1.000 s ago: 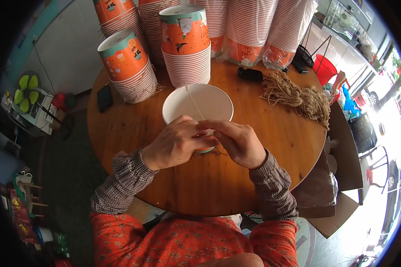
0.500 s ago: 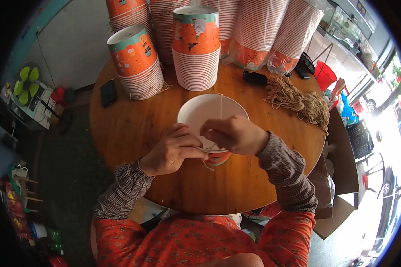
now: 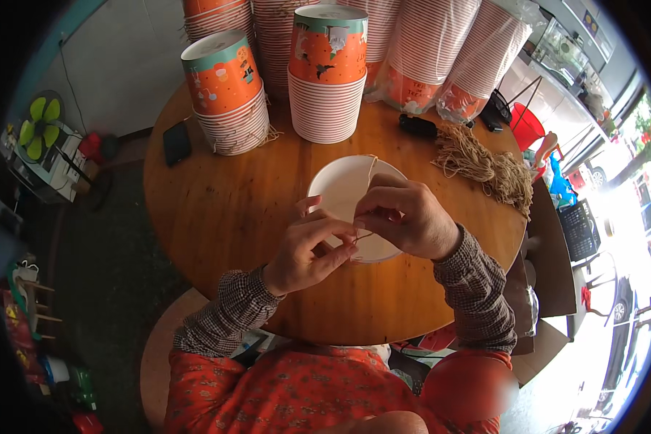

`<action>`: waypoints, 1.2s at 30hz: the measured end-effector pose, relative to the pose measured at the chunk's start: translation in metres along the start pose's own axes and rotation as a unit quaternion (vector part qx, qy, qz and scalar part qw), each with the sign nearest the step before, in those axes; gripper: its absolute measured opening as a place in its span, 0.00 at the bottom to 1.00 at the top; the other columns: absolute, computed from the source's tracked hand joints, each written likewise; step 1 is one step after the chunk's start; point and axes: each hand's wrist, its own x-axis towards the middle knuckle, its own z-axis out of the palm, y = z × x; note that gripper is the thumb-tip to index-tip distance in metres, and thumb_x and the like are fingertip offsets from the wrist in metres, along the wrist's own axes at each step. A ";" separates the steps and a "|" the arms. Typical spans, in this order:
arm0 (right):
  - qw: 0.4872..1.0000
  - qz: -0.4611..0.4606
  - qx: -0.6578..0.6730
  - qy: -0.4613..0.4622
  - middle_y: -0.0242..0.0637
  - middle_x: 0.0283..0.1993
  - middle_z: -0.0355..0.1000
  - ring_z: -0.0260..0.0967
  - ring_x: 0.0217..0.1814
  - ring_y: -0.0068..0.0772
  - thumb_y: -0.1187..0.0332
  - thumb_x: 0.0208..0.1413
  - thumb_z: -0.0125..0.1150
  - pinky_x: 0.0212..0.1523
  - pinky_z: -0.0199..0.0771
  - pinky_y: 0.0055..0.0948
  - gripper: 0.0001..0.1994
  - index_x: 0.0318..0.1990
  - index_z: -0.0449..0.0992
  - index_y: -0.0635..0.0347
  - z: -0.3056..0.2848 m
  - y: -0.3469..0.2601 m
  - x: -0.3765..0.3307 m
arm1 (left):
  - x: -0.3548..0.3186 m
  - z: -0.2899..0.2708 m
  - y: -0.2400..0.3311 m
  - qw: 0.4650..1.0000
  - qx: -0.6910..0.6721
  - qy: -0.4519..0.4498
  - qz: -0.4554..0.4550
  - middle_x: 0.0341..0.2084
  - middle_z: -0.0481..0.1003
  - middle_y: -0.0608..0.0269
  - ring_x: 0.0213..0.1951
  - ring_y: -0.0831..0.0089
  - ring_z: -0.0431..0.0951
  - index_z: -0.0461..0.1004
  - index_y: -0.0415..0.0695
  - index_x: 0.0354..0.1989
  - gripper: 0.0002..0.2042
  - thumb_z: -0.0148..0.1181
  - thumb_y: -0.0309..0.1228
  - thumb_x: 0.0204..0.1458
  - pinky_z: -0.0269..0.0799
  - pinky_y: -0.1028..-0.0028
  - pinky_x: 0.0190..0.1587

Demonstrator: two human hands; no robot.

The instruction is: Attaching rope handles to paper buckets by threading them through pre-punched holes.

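Note:
In front of me on the round wooden table stands a paper bucket point(image 3: 338, 181), its white inside facing up. A thin beige string point(image 3: 372, 168) runs from the far rim down across the opening. My left hand point(image 3: 305, 249) pinches the string near the bucket's near rim, between thumb and fingers. Close beside it, my right hand point(image 3: 414, 219) also pinches the string, thumb against bent fingers. Between the fingertips of both hands a short piece of string shows; whether it is knotted is too small to tell.
Stacked orange-and-green paper buckets point(image 3: 328, 79) line the far side, a shorter stack point(image 3: 228, 94) beside them, and bagged stacks point(image 3: 427, 54) at right. A bundle of beige strings point(image 3: 484, 163) lies right, a black phone point(image 3: 176, 143) left. Cardboard boxes point(image 3: 557, 253) stand beyond the right edge.
The bucket has shifted slightly right, and its printed near side no longer shows. Both hands have moved right with it. The loose string end that hung below my left fingers is no longer visible there.

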 end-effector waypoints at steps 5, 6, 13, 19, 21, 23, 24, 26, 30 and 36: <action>1.000 -0.009 -0.003 0.009 0.37 0.34 0.71 0.72 0.31 0.35 0.74 0.50 0.64 0.31 0.74 0.30 0.05 0.34 0.77 0.62 -0.001 0.001 -0.002 | 0.004 0.005 0.006 0.999 -0.001 0.018 -0.041 0.26 0.78 0.69 0.33 0.75 0.78 0.77 0.43 0.35 0.06 0.64 0.27 0.49 0.51 0.60 0.65; 1.000 -0.011 -0.004 0.012 0.37 0.34 0.71 0.72 0.30 0.35 0.74 0.50 0.64 0.31 0.74 0.30 0.05 0.34 0.77 0.62 0.000 0.002 -0.003 | 0.005 0.005 0.007 0.998 0.006 0.014 -0.055 0.28 0.78 0.68 0.36 0.73 0.77 0.76 0.42 0.32 0.04 0.63 0.27 0.49 0.53 0.60 0.64; 0.999 -0.026 -0.029 -0.022 0.38 0.33 0.69 0.71 0.33 0.41 0.73 0.49 0.65 0.35 0.74 0.35 0.05 0.34 0.76 0.61 -0.012 0.002 -0.005 | 0.012 0.005 0.014 0.997 0.004 0.037 -0.065 0.27 0.76 0.69 0.36 0.71 0.77 0.74 0.45 0.31 0.04 0.61 0.25 0.47 0.53 0.61 0.62; 0.995 -0.042 -0.088 -0.029 0.39 0.33 0.69 0.70 0.36 0.44 0.72 0.49 0.63 0.36 0.73 0.37 0.04 0.32 0.75 0.60 -0.017 -0.001 -0.006 | 0.013 0.009 0.014 0.998 0.026 0.029 -0.042 0.27 0.75 0.70 0.36 0.71 0.76 0.71 0.47 0.28 0.04 0.59 0.25 0.47 0.54 0.63 0.59; 0.987 -0.100 -0.122 -0.015 0.39 0.32 0.69 0.70 0.34 0.45 0.72 0.49 0.62 0.35 0.74 0.38 0.04 0.31 0.75 0.60 -0.015 0.003 -0.007 | 0.005 0.013 0.010 0.997 0.041 0.047 -0.040 0.27 0.74 0.70 0.35 0.71 0.75 0.69 0.48 0.26 0.05 0.59 0.24 0.44 0.54 0.64 0.59; 0.987 -0.069 -0.138 0.044 0.39 0.30 0.69 0.71 0.32 0.44 0.73 0.48 0.62 0.33 0.74 0.38 0.03 0.30 0.75 0.60 -0.029 -0.002 -0.006 | -0.003 0.015 0.013 0.995 0.084 0.032 -0.035 0.26 0.74 0.70 0.35 0.70 0.75 0.69 0.47 0.26 0.05 0.59 0.23 0.43 0.53 0.64 0.59; 0.985 -0.062 -0.148 0.065 0.39 0.29 0.69 0.71 0.30 0.42 0.74 0.48 0.63 0.31 0.73 0.37 0.03 0.29 0.75 0.61 -0.039 -0.003 -0.005 | -0.004 0.017 0.014 0.991 0.127 0.023 -0.021 0.26 0.73 0.69 0.34 0.70 0.74 0.68 0.47 0.25 0.06 0.59 0.22 0.41 0.53 0.64 0.59; 0.982 -0.043 -0.164 0.079 0.39 0.29 0.69 0.71 0.30 0.40 0.74 0.47 0.64 0.30 0.73 0.36 0.03 0.29 0.75 0.61 -0.052 -0.003 -0.008 | -0.005 0.019 0.015 0.992 0.119 0.015 -0.025 0.26 0.73 0.69 0.34 0.70 0.74 0.68 0.47 0.25 0.06 0.58 0.22 0.40 0.52 0.63 0.59; 0.974 -0.027 -0.172 0.142 0.38 0.27 0.69 0.70 0.28 0.37 0.73 0.47 0.65 0.28 0.71 0.33 0.04 0.29 0.76 0.62 -0.055 0.008 -0.006 | -0.006 0.018 0.015 0.993 0.113 -0.016 -0.031 0.26 0.73 0.67 0.33 0.69 0.74 0.68 0.46 0.27 0.05 0.57 0.22 0.43 0.51 0.63 0.61; 0.982 0.016 -0.105 0.155 0.38 0.27 0.71 0.72 0.28 0.37 0.73 0.47 0.65 0.29 0.72 0.32 0.03 0.30 0.78 0.61 -0.053 0.025 -0.007 | -0.007 0.024 0.017 0.988 0.145 -0.020 0.048 0.28 0.74 0.69 0.34 0.70 0.74 0.73 0.48 0.30 0.07 0.64 0.27 0.44 0.50 0.61 0.60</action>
